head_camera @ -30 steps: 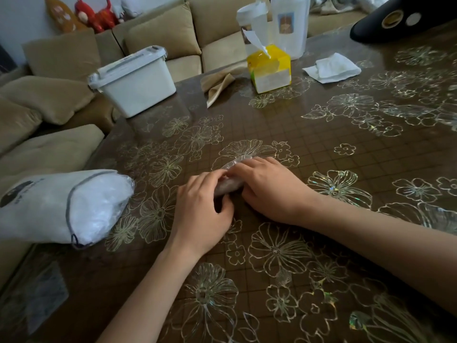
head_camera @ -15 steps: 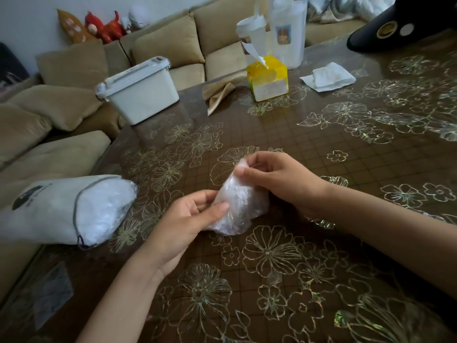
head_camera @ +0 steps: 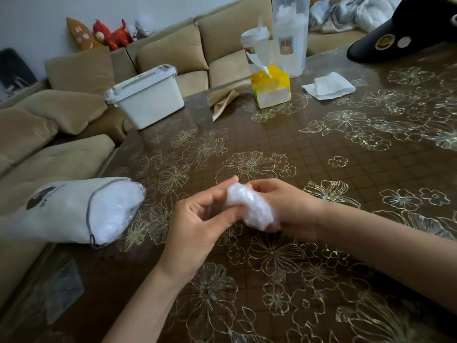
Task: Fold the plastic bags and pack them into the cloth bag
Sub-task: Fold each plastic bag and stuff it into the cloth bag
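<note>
A crumpled clear plastic bag (head_camera: 252, 209) is held just above the table (head_camera: 321, 149), near the middle of the view, between both hands. Its upper end is pinched by the left hand (head_camera: 197, 219) between thumb and fingertips. The rest of the wad is cupped by the right hand (head_camera: 286, 206), whose fingers are curled round it from behind.

At 9 o'clock from the hands, a white cloth bag (head_camera: 61, 209) is laid on its side at the table's edge; its open mouth is turned toward the hands and is packed with more clear plastic. A white lidded box (head_camera: 148, 102) is seen at 11 o'clock, a yellow tissue box (head_camera: 270, 89) at 12 o'clock, and a flat white tissue (head_camera: 329, 85) at 1 o'clock, all well apart from the hands.
</note>
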